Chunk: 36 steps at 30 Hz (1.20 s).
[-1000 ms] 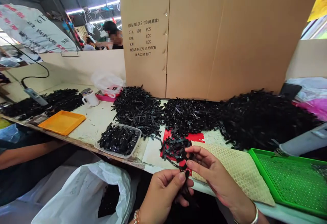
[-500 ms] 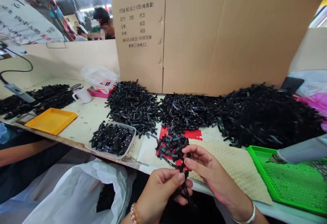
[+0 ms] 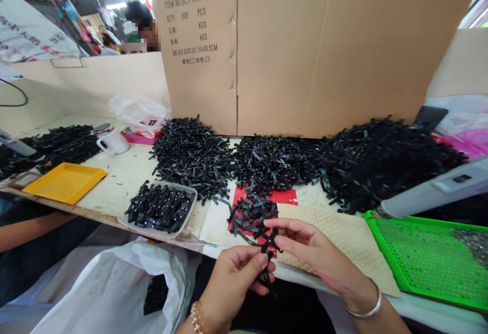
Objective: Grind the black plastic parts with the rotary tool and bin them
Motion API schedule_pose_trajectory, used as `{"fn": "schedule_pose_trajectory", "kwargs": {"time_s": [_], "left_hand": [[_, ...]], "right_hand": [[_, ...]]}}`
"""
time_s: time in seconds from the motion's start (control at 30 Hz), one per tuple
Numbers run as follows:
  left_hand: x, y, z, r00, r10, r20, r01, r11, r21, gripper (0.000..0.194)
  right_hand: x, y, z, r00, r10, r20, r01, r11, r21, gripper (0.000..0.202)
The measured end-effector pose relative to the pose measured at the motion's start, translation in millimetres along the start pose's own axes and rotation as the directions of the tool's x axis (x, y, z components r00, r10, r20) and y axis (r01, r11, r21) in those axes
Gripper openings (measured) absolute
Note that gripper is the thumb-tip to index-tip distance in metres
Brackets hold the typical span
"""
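Observation:
At the bench's front edge my left hand (image 3: pixel 238 278) is closed on several black strips (image 3: pixel 269 273), some of which hang below its fingers. Just right and above, my right hand (image 3: pixel 310 247) pinches the end of crossed black pieces (image 3: pixel 270 241) that form an X between the two hands. Behind the hands a small heap of black linked pieces (image 3: pixel 251 212) lies on a red sheet (image 3: pixel 287 196). A clear tub (image 3: pixel 188 217) at the left is full of black strips with shiny dots.
Large black heaps (image 3: pixel 190 156) line the tall cardboard (image 3: pixel 282 54). A green perforated tray (image 3: pixel 423 252) and grey electric tool (image 3: pixel 438 186) are right, a yellow tray (image 3: pixel 64 181) and white mug (image 3: pixel 114 141) left. A white sack (image 3: pixel 107 283) stands below; a person's arm (image 3: pixel 34 227) reaches in.
The black pieces between my hands now show a spread X shape. The view has shifted slightly, and the grey tool on the right appears higher and farther left over the green tray.

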<state>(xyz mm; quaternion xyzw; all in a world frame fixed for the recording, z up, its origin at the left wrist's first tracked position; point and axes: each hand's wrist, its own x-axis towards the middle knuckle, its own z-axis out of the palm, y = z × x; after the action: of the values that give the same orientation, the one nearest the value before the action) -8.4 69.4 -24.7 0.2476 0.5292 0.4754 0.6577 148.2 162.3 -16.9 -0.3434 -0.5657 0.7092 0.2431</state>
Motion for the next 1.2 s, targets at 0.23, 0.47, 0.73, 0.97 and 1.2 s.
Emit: {"fn": "schedule_pose_trajectory", "kwargs": {"time_s": [0.23,0.47,0.73,0.97,1.2], "left_hand": [[-4.1,-0.2,3.0,1.000,-0.012,0.015,0.011,1.000,0.029,0.043],[-8.4,-5.5,3.7,0.999,-0.014,0.048,0.015,1.000,-0.017,0.042],[-5.8,-8.4,4.2,0.999,-0.028,0.030,0.029,0.999,-0.036,0.040],[-1.7,-4.3,5.2,0.999,-0.035,0.029,0.035,0.999,-0.013,0.038],[-2.3,-2.8,4.5,0.999,-0.050,0.020,0.051,0.997,-0.051,0.039]], "right_hand": [[-5.1,10.9,-1.5,1.000,-0.003,-0.002,0.003,0.997,0.073,0.046],[-9.4,12.8,6.9,0.998,-0.049,-0.040,0.049,0.999,0.007,0.046],[-8.4,18.2,5.6,0.997,-0.078,-0.023,0.077,0.997,-0.013,0.041],[-6.9,15.9,6.2,0.994,-0.099,-0.045,0.098,0.995,-0.021,0.041],[-6.5,20.2,6.7,0.992,-0.106,-0.072,0.106,0.994,-0.013,0.043]]}}
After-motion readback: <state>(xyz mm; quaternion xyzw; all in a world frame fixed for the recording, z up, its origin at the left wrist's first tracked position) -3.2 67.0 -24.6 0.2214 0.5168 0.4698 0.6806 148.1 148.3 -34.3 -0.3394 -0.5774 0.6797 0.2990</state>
